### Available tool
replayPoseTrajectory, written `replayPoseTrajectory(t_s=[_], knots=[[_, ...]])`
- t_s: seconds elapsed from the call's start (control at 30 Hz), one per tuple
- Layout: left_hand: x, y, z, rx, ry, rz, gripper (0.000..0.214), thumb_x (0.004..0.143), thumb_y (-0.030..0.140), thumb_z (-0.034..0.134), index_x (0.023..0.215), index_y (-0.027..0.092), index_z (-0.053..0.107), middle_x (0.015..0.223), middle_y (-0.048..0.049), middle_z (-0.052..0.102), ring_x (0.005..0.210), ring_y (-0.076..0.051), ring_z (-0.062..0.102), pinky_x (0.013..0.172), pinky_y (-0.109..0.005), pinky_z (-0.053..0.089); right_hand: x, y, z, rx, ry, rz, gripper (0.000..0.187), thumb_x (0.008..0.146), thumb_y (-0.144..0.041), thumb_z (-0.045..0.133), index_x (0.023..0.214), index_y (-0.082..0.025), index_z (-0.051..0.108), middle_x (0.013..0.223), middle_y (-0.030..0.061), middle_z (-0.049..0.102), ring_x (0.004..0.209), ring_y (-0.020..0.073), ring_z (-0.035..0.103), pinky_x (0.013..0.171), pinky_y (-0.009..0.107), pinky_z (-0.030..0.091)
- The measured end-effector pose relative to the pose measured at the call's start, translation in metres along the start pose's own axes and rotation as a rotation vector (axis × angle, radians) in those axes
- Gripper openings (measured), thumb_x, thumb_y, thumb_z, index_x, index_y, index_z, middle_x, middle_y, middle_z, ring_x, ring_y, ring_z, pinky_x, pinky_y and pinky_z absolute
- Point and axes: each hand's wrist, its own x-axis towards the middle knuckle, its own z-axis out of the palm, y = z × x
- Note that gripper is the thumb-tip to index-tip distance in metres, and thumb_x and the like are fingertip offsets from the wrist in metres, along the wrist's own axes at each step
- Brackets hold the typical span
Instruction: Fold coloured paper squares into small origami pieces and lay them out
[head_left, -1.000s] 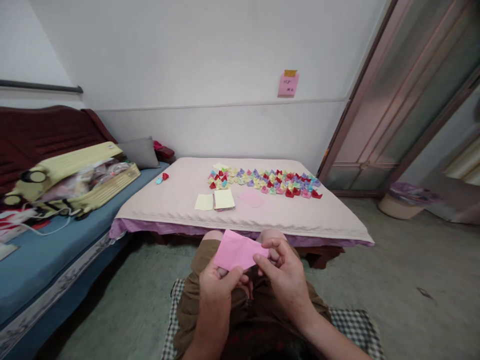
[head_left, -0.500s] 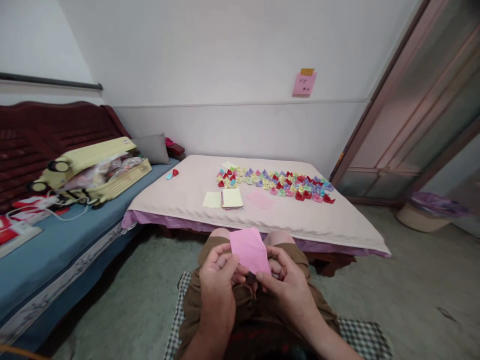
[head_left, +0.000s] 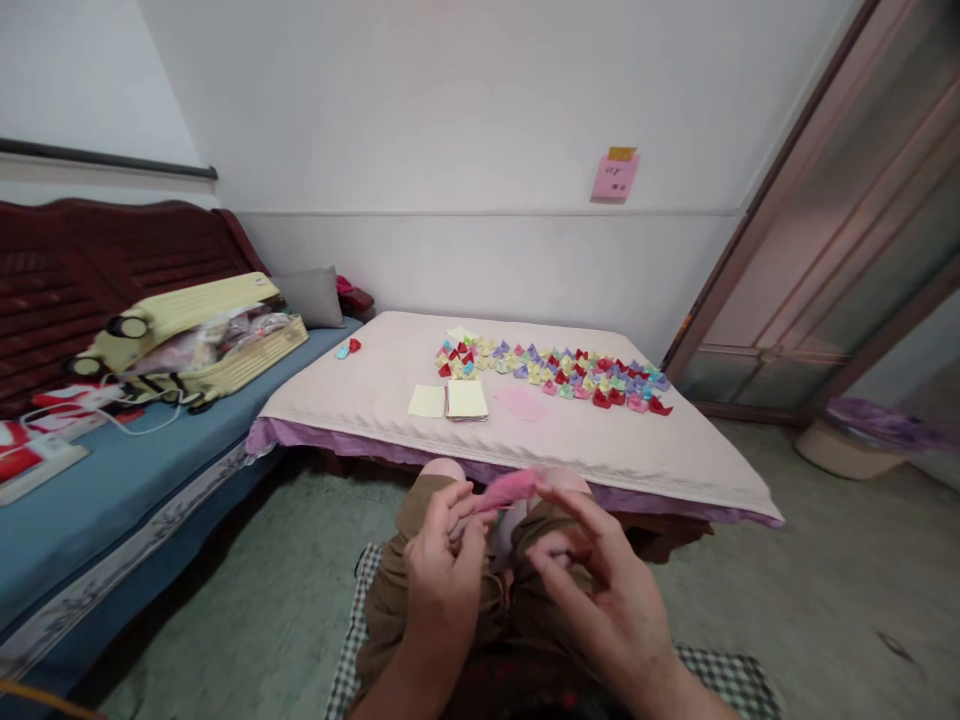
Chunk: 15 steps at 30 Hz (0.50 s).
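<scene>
A pink sheet of paper is up above my knees, seen nearly edge-on and blurred by motion. My left hand pinches its left end between thumb and fingers. At the paper's right end, the fingertips of my right hand reach its edge, while the thumb stands apart from them. On the low bed-like table ahead lie a stack of pale yellow paper squares, a single yellow sheet and a flat pink sheet. Behind them spread many small folded paper pieces in mixed colours.
Left of me, a blue-covered bench carries an open yellow suitcase, a grey cushion and a white cable. Two small folded pieces lie at the table's left. A lined bin stands right. A pink note hangs on the wall.
The pink paper has turned from facing me to nearly edge-on. My right hand's thumb has come off it, and that hand has shifted slightly right.
</scene>
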Motion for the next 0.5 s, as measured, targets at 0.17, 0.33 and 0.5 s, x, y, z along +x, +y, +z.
replayPoseTrajectory(t_s=[0.17, 0.33, 0.5], knots=[[-0.012, 0.001, -0.009, 0.345, -0.053, 0.457, 0.036, 0.086, 0.009, 0.045, 0.119, 0.021, 0.055, 0.111, -0.0052, 0.072, 0.103, -0.017, 0.068, 0.088, -0.026, 0.052, 0.01, 0.0, -0.004, -0.237, -0.049, -0.259, 0.057, 0.087, -0.007, 0.052, 0.138, -0.03, 0.041, 0.148, 0.0109, 0.038, 0.133, 0.0269, 0.041, 0.102, 0.042, 0.044], [-0.018, 0.006, -0.012, 0.344, -0.048, 0.455, 0.037, 0.089, 0.009, 0.044, 0.122, 0.023, 0.054, 0.117, -0.0034, 0.069, 0.111, -0.015, 0.063, 0.093, -0.023, 0.048, 0.009, 0.001, -0.014, -0.233, -0.127, -0.379, 0.035, 0.085, -0.003, 0.055, 0.112, -0.024, 0.063, 0.142, 0.011, 0.046, 0.129, 0.0239, 0.046, 0.102, 0.035, 0.044], [-0.02, 0.01, -0.004, 0.066, 0.02, 0.141, 0.029, 0.089, 0.018, 0.052, 0.117, 0.022, 0.056, 0.11, -0.0054, 0.073, 0.105, -0.017, 0.066, 0.089, -0.026, 0.05, 0.006, 0.001, -0.013, -0.21, -0.119, -0.377, 0.028, 0.084, -0.004, 0.057, 0.104, -0.021, 0.068, 0.135, 0.013, 0.054, 0.123, 0.0236, 0.053, 0.096, 0.031, 0.048]])
